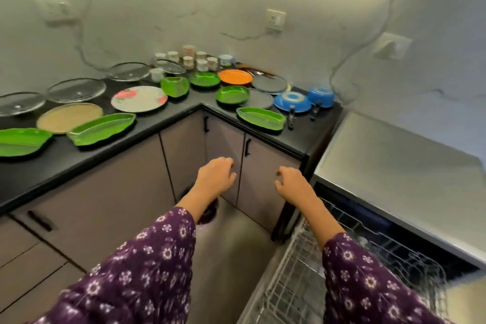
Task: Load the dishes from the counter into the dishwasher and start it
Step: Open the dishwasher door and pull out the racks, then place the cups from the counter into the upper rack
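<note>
Green leaf-shaped plastic trays are spread along the black L-shaped counter; left hand and right hand are held empty, fingers loosely curled apart, beside the pulled-out wire dishwasher rack.

Pale marbled wall lit by under-cabinet strip — black L-shaped countertop; taupe cabinet doors, grey floor

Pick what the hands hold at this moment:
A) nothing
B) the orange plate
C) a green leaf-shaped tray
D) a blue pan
A: the left hand and right hand hang empty with loosely curled fingers in front of the cabinet doors, below the black counter.
</note>
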Demonstrator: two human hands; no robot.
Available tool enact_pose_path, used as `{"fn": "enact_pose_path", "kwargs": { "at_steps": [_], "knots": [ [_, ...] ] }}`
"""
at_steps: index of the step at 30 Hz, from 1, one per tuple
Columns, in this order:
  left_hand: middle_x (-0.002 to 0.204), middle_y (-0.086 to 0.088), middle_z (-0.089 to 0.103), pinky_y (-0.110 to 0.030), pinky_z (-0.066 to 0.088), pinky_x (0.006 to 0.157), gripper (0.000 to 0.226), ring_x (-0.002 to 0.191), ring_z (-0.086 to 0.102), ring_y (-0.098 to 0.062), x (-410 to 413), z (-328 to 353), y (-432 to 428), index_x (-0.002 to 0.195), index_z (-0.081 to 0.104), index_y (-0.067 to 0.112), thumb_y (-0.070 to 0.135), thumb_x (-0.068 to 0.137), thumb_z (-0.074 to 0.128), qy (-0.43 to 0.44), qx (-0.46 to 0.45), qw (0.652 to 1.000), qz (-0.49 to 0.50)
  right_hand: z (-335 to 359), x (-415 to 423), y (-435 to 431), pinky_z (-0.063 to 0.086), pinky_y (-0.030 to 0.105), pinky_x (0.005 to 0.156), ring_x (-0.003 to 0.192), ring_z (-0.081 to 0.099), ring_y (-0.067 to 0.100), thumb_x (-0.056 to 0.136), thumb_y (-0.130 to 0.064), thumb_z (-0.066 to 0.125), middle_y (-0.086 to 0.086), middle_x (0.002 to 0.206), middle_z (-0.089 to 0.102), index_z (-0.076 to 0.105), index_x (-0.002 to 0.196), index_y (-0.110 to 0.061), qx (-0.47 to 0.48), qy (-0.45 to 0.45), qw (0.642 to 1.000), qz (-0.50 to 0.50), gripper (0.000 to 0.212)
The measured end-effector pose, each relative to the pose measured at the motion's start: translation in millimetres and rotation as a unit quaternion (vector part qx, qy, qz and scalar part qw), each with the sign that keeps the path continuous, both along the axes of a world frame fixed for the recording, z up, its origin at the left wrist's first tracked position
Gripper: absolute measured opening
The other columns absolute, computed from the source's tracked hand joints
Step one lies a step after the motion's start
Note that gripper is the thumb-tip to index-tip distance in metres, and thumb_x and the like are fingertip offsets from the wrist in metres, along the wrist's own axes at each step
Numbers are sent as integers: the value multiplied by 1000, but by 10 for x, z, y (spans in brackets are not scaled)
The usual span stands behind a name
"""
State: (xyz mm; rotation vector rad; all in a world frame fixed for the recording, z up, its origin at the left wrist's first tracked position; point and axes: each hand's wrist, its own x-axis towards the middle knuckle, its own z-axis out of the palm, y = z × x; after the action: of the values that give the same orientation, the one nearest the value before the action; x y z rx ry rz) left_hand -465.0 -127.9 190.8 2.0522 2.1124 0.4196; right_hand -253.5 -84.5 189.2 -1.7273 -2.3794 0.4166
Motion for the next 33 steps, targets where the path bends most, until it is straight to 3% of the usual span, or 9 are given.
{"fn": "enact_pose_path", "kwargs": {
  "at_steps": [8, 15, 19, 26, 33],
  "knots": [
    [123, -1, 59, -37, 48, 84, 34, 113, 55, -21, -1610, 117, 526, 122, 55, 19, 33, 92, 51, 9, 19, 997, 76, 122, -1460, 873, 47, 35, 85, 105, 57, 29, 88, -19, 53, 15, 111, 61, 57, 117, -6, 10, 58, 997, 59, 31],
    [115, -5, 64, -35, 48, 83, 31, 108, 59, -25, -2896, 272, 1279, 116, 60, 18, 32, 88, 55, 2, 24, 995, 97, 237, -2761, 1671, 49, 38, 89, 103, 59, 28, 88, -22, 55, 13, 113, 62, 56, 122, -11, -5, 96, 994, 50, 36],
    [122, -8, 60, -35, 44, 89, 34, 115, 54, -25, -3245, 294, 1753, 121, 58, 16, 30, 90, 54, -4, 10, 996, 85, 282, -3163, 2079, 48, 38, 89, 103, 59, 28, 87, -19, 55, 12, 109, 63, 57, 120, -9, -5, 104, 994, 43, 35],
    [122, -6, 61, -35, 45, 87, 33, 113, 55, -25, -3572, 232, 2626, 121, 59, 19, 31, 91, 54, -24, 6, 995, 95, 202, -3508, 3006, 51, 38, 80, 96, 61, 32, 84, -20, 56, 16, 102, 63, 60, 110, -7, -14, 112, 993, 33, 29],
    [127, -9, 57, -37, 42, 90, 42, 120, 49, -26, -4112, -15, 3911, 128, 52, 17, 34, 90, 56, -34, 1, 990, 140, 56, -3901, 4423, 48, 35, 82, 102, 59, 31, 85, -14, 56, 17, 111, 63, 59, 115, -2, -26, 86, 994, 62, 33]
  ]
}}
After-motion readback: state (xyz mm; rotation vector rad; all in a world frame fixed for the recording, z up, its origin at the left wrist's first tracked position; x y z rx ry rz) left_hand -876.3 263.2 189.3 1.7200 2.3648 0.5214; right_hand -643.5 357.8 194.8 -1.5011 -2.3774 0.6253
